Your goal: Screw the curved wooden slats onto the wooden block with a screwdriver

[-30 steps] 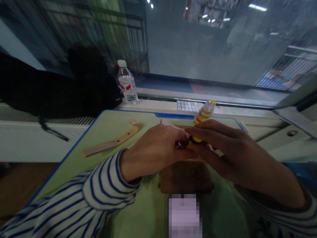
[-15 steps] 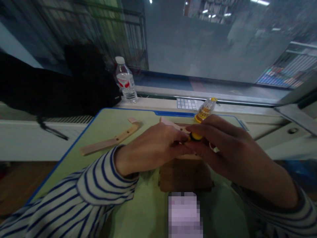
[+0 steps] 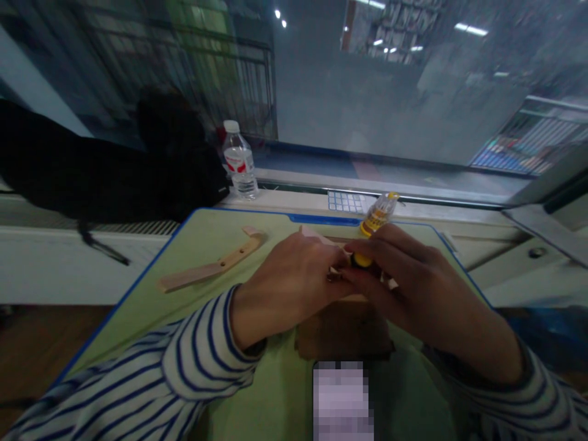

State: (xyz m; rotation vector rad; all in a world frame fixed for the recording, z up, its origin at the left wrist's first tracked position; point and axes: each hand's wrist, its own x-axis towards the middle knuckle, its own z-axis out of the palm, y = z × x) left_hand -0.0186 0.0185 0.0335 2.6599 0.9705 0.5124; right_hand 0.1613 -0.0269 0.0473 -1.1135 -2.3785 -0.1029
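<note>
My right hand [image 3: 408, 278] is shut around a small yellow-and-black screwdriver handle [image 3: 362, 261], and its shaft is hidden by my fingers. My left hand [image 3: 287, 291] meets it from the other side, fingertips pinching a pale wooden strip [image 3: 319, 236] and a small metal bit [image 3: 335, 276]. The strip runs under both hands, so much of it is hidden. Beyond my left wrist lies a separate curved wooden strip with holes [image 3: 215, 264]. A clear, yellow-capped case of small tool bits [image 3: 379, 214] stands just past my right fingers.
A green mat with a blue border [image 3: 275, 245] covers the desk, with a brown block [image 3: 344, 334] below my hands. A water bottle [image 3: 239, 162], a black bag [image 3: 114, 174] and a gridded card [image 3: 346, 201] sit beyond the mat, before a window.
The view has shifted slightly. My hands stay together at the yellow handle, and the small metal bit shows more plainly at my left fingertips than half a second ago.
</note>
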